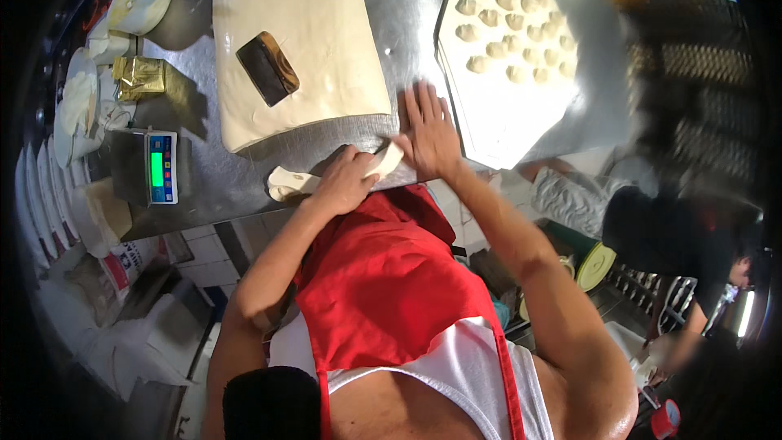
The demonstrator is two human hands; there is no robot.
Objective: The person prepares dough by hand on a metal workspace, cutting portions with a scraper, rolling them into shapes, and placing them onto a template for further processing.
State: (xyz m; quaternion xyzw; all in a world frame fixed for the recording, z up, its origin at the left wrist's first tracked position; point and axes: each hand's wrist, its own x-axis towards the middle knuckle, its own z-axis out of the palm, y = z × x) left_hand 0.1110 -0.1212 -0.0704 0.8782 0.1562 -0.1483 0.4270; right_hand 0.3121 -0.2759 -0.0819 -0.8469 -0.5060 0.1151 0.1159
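Near left, a sack carries printed lettering. At the surface's near edge, the left hand curls its fingers over a pale dough strip; the right hand lies palm down, fingers straight, slightly parted, thumb by the strip's right end. Leftward, a scale glows green; beyond, a dough slab

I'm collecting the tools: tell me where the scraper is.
In the head view, left of centre, the scraper lies on the dough slab, beyond the left hand.
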